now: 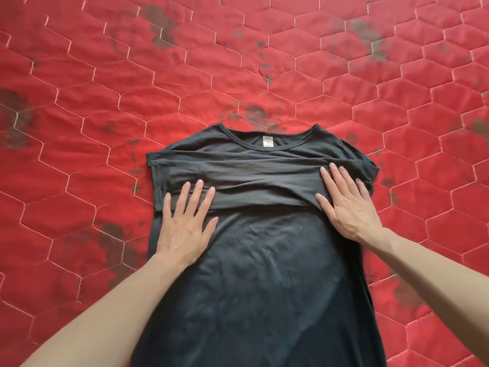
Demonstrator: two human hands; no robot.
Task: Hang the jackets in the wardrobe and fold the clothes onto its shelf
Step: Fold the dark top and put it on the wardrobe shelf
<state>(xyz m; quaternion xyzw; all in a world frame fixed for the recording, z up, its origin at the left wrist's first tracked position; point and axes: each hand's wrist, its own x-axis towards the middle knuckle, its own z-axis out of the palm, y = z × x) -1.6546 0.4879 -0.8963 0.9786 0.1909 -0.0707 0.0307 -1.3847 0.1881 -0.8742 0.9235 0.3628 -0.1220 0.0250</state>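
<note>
A dark grey T-shirt (264, 260) lies flat on a red quilted bedspread (238, 75), neckline away from me with a white label inside the collar. Both sleeves are folded inward across the chest, forming a band. My left hand (185, 223) rests flat on the shirt's left side, fingers spread over the band's lower edge. My right hand (346, 205) lies flat on the right side, fingers spread over the folded sleeve. Neither hand grips the cloth. The shirt's hem runs out of view at the bottom.
The red bedspread has pale hexagonal stitching and faded dark flower prints, and it fills the whole view around the shirt. No wardrobe, hanger or other garment shows.
</note>
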